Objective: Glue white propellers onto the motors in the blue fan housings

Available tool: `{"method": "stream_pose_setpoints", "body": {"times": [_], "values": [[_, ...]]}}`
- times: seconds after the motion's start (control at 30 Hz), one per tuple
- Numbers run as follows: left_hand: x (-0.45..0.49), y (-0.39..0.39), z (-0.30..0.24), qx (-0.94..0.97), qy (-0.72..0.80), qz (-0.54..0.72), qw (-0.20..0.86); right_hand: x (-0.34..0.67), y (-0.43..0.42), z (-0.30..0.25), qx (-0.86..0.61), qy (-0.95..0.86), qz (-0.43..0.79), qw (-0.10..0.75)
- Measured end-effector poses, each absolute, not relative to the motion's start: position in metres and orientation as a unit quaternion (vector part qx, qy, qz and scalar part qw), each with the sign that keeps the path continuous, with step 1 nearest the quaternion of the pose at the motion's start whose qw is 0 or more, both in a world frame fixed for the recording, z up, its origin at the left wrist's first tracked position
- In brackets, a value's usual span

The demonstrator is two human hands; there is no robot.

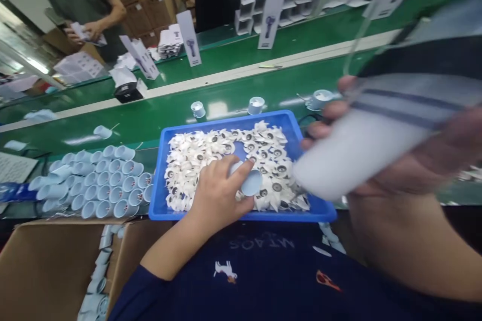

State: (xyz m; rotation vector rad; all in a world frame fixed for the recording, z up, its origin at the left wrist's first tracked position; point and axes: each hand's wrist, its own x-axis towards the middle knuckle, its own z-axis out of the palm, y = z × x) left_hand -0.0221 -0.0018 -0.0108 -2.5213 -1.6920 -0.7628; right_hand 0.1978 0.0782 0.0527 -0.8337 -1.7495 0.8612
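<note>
My left hand (222, 188) is closed around a light blue plastic cup-shaped housing (252, 183), its round face turned toward me. It is held over a blue tray (241, 216) full of white fan wheels (199, 153) with dark hubs. My right hand (399, 160) grips a thick white electric screwdriver (350, 145) with dark bands, smeared by motion. Its narrow end points down and left toward the tray's right part, apart from the housing. The tool's tip is too blurred to make out.
Many light blue housings (109, 180) lie stacked left of the tray. Several more, such as one housing (256, 105), stand on the green conveyor (222, 88). An open cardboard box (48, 271) is at lower left. Across the line are white cartons (273, 15) and people, one person (81, 5) handling a box.
</note>
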Motion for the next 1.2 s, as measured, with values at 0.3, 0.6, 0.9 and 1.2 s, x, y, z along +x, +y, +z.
{"method": "stream_pose_setpoints", "body": {"times": [0.3, 0.6, 0.9, 1.2], "values": [[-0.002, -0.001, -0.004, -0.823, -0.465, -0.302, -0.122, 0.157, 0.070, 0.074, -0.193, -0.401, 0.672, 0.591], [0.007, -0.001, 0.001, -0.780, -0.463, -0.356, -0.224, 0.163, 0.062, 0.066, -0.178, -0.474, 0.650, 0.567], [0.008, 0.000, 0.001, -0.775, -0.449, -0.375, -0.238, 0.162, 0.056, 0.063, -0.167, -0.507, 0.617, 0.578], [0.009, 0.001, 0.002, -0.757, -0.490, -0.314, -0.298, 0.151, 0.061, 0.063, -0.227, -0.463, 0.617, 0.595]]}}
